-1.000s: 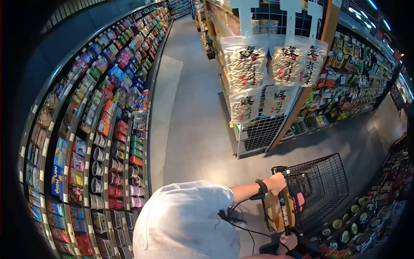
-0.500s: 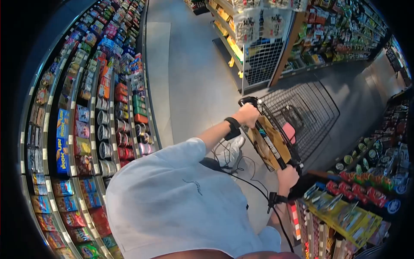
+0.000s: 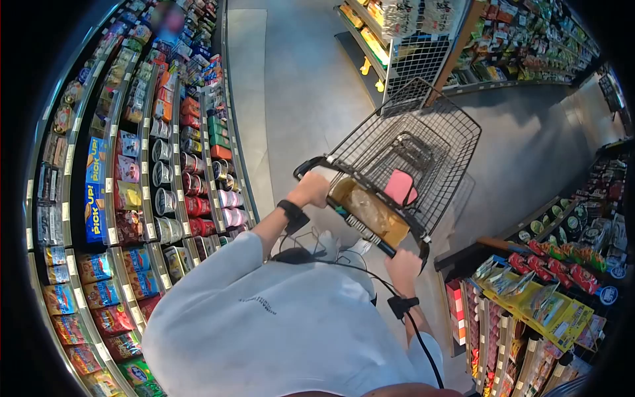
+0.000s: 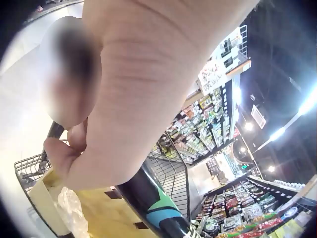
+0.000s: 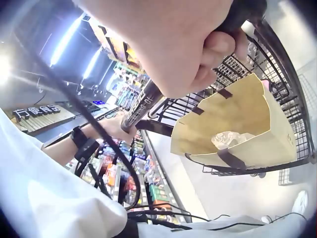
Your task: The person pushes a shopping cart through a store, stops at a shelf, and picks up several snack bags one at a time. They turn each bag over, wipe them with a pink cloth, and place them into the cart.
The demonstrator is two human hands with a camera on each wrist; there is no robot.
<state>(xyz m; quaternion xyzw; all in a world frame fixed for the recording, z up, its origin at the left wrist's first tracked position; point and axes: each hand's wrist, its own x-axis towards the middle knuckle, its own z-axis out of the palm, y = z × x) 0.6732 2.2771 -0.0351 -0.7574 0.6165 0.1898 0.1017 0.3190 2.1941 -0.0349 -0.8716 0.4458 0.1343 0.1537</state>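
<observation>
A black wire shopping cart stands in a store aisle in the head view. My left hand grips the left end of the cart's black handle bar. My right hand grips the bar's right end. In the left wrist view the left hand curls round the handle bar. The right wrist view shows the right hand wrapped round the same handle bar. A brown paper bag with a clear plastic bag inside sits in the cart, beside a pink item.
Shelves of cans and packets run along the left. A low display of snack packs stands at the lower right. A shelf end with a wire grid is ahead of the cart. Grey floor stretches ahead.
The view has swung down and the cart has turned toward the left, moving up the aisle. Both hands stay gripped on the handle bar; the right hand came into view.
</observation>
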